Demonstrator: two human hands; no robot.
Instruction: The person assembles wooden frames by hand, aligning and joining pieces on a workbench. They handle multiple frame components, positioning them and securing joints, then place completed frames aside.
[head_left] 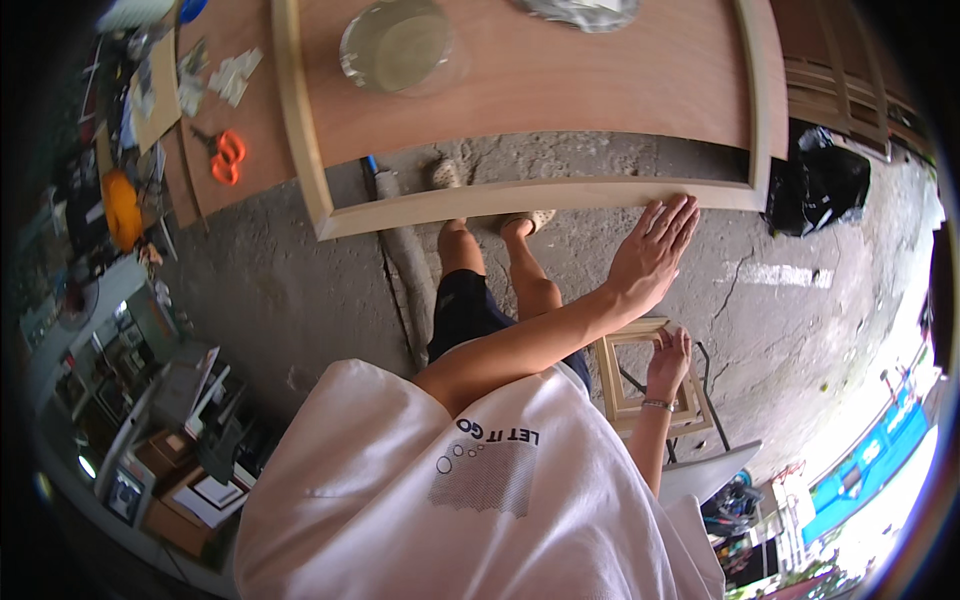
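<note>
A large pale wooden frame (480, 203) lies on the reddish-brown work table (560, 90), its near rail sticking out past the table edge. My left arm crosses in front of my body to the right. My left hand (655, 250) lies open, fingers stretched out, with the tips at the near rail close to its right corner. Lower on the right, my right hand (670, 365) is beside several small wooden frames (622, 385) on a stand. Its fingers are loosely bent and apart, with nothing seen in them; whether they touch a small frame is unclear.
On the table are a clear round container (395, 45), orange-handled scissors (228, 157) and scraps of white material (236, 76). A black plastic bag (820, 185) sits right of the table. Boxes (200, 490) stand at lower left. A grey pipe (405, 265) runs along the concrete floor.
</note>
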